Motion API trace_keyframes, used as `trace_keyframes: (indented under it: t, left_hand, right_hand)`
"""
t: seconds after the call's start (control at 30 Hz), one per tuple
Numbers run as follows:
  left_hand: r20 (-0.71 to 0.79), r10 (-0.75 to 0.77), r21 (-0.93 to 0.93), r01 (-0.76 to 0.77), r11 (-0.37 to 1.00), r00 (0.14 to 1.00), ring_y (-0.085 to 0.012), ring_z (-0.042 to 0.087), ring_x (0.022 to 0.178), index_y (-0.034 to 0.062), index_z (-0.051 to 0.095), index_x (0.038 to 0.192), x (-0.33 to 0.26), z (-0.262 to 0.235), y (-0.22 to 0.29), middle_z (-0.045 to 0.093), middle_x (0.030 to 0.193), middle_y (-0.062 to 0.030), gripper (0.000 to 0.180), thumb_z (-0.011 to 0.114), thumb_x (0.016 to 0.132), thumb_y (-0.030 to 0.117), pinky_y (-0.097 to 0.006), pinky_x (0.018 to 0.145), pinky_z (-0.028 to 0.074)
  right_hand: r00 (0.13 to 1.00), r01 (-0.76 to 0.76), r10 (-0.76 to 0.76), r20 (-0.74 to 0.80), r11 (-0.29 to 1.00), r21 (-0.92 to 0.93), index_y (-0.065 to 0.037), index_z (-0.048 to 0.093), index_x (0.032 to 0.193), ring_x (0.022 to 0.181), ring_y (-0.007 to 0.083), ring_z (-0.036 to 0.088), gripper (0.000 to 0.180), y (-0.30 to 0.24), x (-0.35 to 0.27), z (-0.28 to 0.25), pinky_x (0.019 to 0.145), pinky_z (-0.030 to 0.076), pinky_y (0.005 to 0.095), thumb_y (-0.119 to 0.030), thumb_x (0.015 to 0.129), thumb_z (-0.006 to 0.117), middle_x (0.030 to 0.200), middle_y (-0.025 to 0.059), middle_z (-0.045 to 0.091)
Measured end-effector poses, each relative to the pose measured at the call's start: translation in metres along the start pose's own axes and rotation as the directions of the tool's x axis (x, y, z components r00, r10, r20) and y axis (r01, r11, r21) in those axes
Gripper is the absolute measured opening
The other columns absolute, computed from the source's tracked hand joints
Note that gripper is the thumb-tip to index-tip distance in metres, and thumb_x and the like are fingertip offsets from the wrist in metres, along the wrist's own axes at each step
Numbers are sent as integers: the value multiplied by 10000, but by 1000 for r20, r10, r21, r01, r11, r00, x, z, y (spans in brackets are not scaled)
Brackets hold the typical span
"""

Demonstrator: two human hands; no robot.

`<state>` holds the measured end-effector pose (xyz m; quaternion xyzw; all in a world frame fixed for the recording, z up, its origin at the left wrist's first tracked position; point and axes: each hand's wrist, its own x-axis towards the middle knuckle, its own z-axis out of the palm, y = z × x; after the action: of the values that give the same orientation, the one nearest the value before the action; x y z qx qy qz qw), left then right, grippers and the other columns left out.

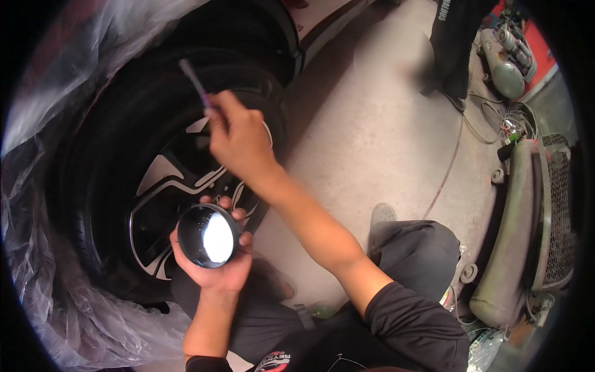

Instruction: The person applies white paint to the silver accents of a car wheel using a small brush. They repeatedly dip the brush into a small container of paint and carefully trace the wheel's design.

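Observation:
My left hand (pixel 217 263) cups a small round black tin (pixel 207 235) with a shiny inside, held open side up in front of a car wheel. My right hand (pixel 238 139) is raised higher and pinches a thin brush (pixel 195 80) whose stick points up and left over the black tyre (pixel 111 155). The wheel's black and silver alloy rim (pixel 167 180) lies behind both hands. The brush tip is blurred.
Clear plastic sheeting (pixel 37 204) drapes the car body at the left. Another person's dark trouser legs (pixel 455 43) stand on the concrete floor (pixel 384 136) at the top. An old greenish air compressor tank (pixel 514 229) with hoses sits at the right. My knee (pixel 421 248) is bent below.

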<state>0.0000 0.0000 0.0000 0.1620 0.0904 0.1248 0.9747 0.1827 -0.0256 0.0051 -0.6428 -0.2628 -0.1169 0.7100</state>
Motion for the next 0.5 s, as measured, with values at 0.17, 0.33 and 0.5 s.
trace_keyframes:
  t: [0.17,0.33,0.5]
  left_hand:
    - [106,-47,31,44,999,993,-249,510,1118,122,535,1330,-8,-6,-8,516,1237,-88,540,586,928,480,-364,750,566]
    - [82,-22,69,16,997,996,-245,512,1107,105,556,1361,-1,6,-17,522,1259,-94,571,579,929,478,-352,712,547]
    - [160,179,43,-188,981,971,-283,525,1214,106,418,1473,-16,-10,22,489,1369,-127,622,575,953,409,-388,770,583]
  right_hand:
    - [995,-68,56,-81,985,-157,31,662,1057,764,325,737,178,28,13,-29,682,534,365,-100,945,618,820,231,711]
    - [990,-109,81,-116,959,-260,15,657,1023,844,409,718,150,18,32,-60,725,555,455,-80,925,594,854,254,705]
    - [988,119,-114,101,992,-48,-31,558,1053,796,503,641,116,-22,11,17,685,502,577,-79,949,572,793,299,644]
